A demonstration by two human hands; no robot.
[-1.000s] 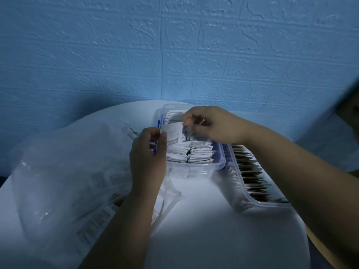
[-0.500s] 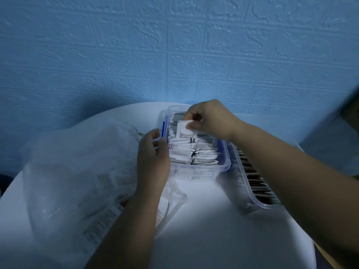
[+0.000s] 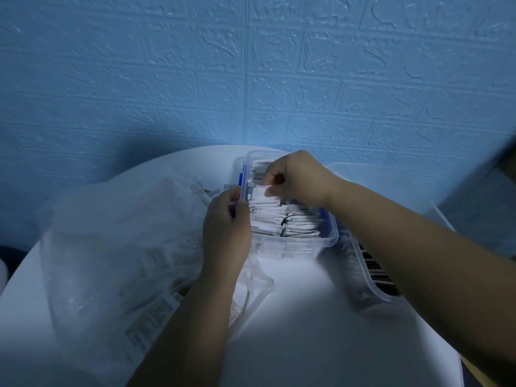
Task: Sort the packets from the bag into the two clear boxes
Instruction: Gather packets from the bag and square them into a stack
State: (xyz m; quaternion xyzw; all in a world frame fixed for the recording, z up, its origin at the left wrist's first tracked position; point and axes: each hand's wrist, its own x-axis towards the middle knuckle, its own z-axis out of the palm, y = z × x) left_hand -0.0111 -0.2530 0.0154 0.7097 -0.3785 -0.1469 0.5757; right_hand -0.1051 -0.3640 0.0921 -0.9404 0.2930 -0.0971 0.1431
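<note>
Right hand (image 3: 298, 177) pinches 1 small white packet (image 3: 259, 193) between thumb and fingertips, holding it upright at the far part of the blue-latched clear box (image 3: 293, 248), just above the row of white packets (image 3: 282, 219) filed there on edge. Left hand (image 3: 226, 230) curls round that box's left rim beside the blue latch (image 3: 243, 182), apparently steadying it. To do this well, the packet should slide edge-first into a gap in the row, neighbours nudged aside by a fingertip, since the row looks tightly packed and thin sachets would likely crumple if forced. These packets are flat, rectangular and matte, probably papery; the box is rigid, glossy, see-through plastic with rounded corners. Just beside it on the right, the other clear box (image 3: 379, 297) holds darker packets (image 3: 377, 272). At the left, a crinkled translucent plastic bag (image 3: 111, 233) lies on the smooth white round table (image 3: 307, 344), more printed packets (image 3: 156, 258) showing through it.
</note>
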